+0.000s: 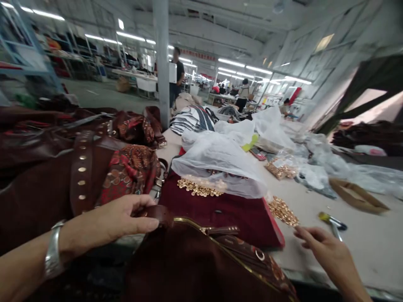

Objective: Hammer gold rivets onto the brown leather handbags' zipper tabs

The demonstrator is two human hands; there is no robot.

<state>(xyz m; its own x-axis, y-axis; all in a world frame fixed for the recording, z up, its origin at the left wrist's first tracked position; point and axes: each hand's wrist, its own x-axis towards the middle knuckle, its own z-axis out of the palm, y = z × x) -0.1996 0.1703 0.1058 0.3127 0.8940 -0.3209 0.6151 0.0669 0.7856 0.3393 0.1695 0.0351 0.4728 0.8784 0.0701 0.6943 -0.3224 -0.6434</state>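
Note:
My left hand (129,218), a silver bracelet on its wrist, is closed on the leather strap (164,214) of a dark brown bag (185,260). A gold zipper (234,253) runs along the bag's top, with patterned lining and a metal ring beside it. On the right, my right hand (324,247) has its thumb and finger pinched together at the near edge of a pile of small gold metal pieces (281,211). Whatever the pinch holds is too small to make out. Beyond the bag lies a maroon cloth (214,218) with round gold pieces (200,188) on it.
Other brown bags with patterned scarves (130,172) are heaped at left. White plastic sheeting (220,159) partly covers the round pieces. At right lie a yellow-handled tool (332,220), a brown curved piece (359,196) and a bag of gold fittings (281,167). A post (162,63) stands behind.

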